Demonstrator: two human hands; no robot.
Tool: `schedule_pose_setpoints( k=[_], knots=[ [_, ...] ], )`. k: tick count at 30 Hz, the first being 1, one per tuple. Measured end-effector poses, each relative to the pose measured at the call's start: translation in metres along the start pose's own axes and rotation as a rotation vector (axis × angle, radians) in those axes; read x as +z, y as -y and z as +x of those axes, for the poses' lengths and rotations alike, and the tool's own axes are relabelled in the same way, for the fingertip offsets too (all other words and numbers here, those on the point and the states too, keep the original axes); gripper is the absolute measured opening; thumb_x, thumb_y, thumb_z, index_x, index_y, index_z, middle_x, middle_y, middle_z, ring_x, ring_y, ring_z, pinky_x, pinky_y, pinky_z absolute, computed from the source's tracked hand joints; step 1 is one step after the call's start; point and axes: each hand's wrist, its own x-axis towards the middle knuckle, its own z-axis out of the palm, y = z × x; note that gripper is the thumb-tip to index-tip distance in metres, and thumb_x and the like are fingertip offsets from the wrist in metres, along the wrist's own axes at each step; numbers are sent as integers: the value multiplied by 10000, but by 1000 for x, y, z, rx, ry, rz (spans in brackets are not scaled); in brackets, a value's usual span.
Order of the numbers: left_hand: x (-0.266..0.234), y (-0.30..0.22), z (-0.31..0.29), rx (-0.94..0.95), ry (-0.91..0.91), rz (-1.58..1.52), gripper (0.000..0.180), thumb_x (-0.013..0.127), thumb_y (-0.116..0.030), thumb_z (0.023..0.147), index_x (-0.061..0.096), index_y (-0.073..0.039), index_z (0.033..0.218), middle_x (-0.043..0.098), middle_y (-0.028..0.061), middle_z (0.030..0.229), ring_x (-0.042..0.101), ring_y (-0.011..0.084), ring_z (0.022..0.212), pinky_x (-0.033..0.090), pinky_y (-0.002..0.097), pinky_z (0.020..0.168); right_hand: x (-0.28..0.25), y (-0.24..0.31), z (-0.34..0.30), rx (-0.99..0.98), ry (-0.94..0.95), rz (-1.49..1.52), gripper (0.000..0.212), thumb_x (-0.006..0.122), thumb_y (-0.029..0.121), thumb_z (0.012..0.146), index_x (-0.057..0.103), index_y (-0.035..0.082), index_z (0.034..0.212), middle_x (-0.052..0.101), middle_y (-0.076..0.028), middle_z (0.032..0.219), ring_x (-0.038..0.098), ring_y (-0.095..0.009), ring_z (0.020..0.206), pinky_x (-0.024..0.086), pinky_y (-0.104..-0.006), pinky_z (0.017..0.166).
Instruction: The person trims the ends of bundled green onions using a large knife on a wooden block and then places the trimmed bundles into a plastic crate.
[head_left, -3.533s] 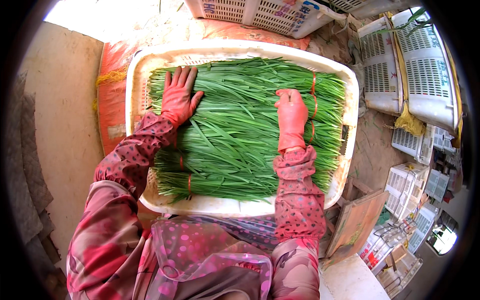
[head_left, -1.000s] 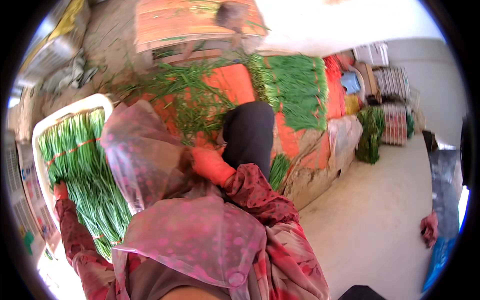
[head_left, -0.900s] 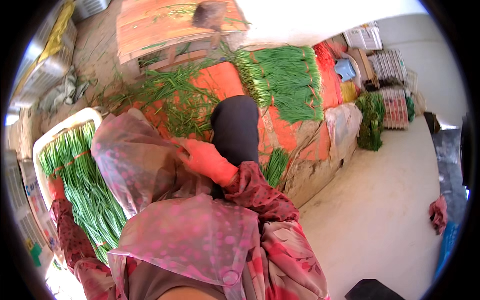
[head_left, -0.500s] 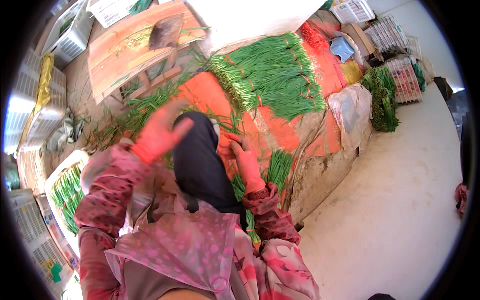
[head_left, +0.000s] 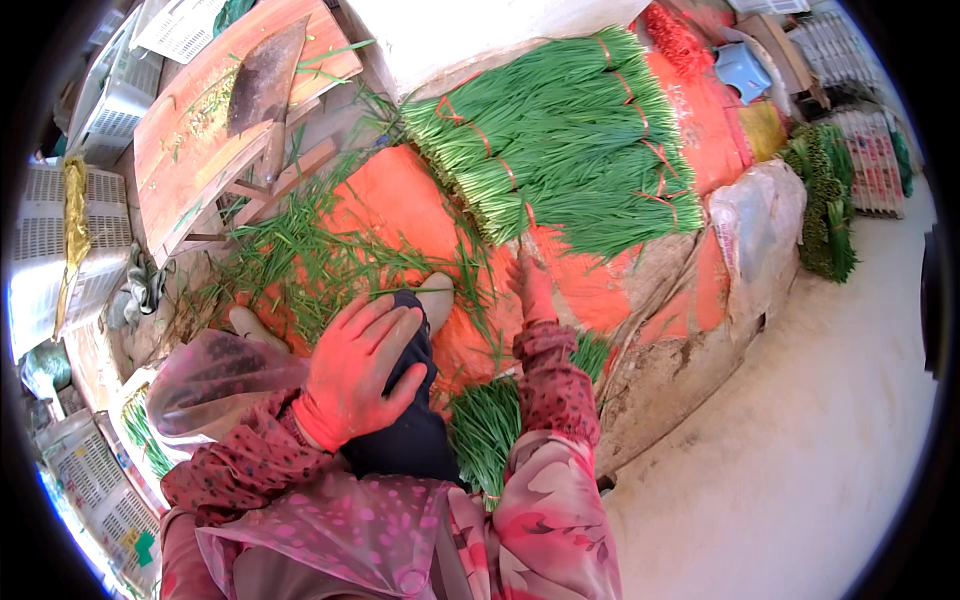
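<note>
My left hand [head_left: 360, 375], in a red glove, is open over my dark-trousered knee, its fingers stretched and thumb apart. Farther right, my gloved right hand [head_left: 533, 288] reaches forward to the near edge of a wide stack of banded green chive bundles [head_left: 570, 140]. Its fingertips are by a red band at the stack's lower edge; whether they pinch anything is too small to make out. More chives [head_left: 485, 430] lie beside my right forearm, partly hidden by it. Loose green blades [head_left: 300, 250] are strewn ahead of my left hand on the orange sheet [head_left: 390, 195].
A low wooden table [head_left: 190, 130] at the far left bears a dark broad flat piece [head_left: 265, 80] and cut scraps. White crates [head_left: 95, 220] stand along the left. On the right are a dirty sack [head_left: 760, 215], another green bundle [head_left: 820, 190] and a blue stool [head_left: 742, 70].
My left hand has come back and right, over my knee. My right hand has moved forward and right to the stack's edge. The view has shifted, too.
</note>
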Motion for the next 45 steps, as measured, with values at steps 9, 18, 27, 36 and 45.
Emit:
schedule_pose_setpoints(
  k=[9,18,27,36,45],
  knots=[
    [7,10,16,-19,59,-4,542,727,-217,697,638,45,1164,648,194,1175,585,384,1161,419,534,1045,69,35,70,-161,-78,327,461,730,189,875,571,-26,1251,686,-95,1041,666,-212,924,567,-376,696],
    [19,11,29,21,94,-61,513,712,-266,715,652,37,1125,663,177,1107,594,375,1126,420,540,1028,11,53,56,123,86,-539,291,699,264,893,676,17,1045,705,-78,885,668,-209,730,543,-326,662],
    [27,11,53,63,153,-105,457,708,-303,719,675,6,1054,690,154,1053,624,355,1065,421,525,1017,-23,209,206,-275,-326,-94,657,760,492,808,579,-5,1198,636,-124,1092,646,-317,942,537,-454,783],
    [30,22,75,56,192,-96,431,717,-284,758,691,-27,1103,677,112,1093,615,302,1076,465,503,987,5,236,246,-494,-451,-165,515,806,325,753,704,-96,1033,707,-170,1039,666,-316,923,511,-396,876],
    [28,22,71,7,156,-125,461,699,-273,730,652,14,1088,690,159,1048,633,363,1048,432,523,1021,-46,140,28,-117,262,-438,497,614,243,906,556,-26,1320,657,-110,1186,634,-200,1037,494,-345,919]
  ],
)
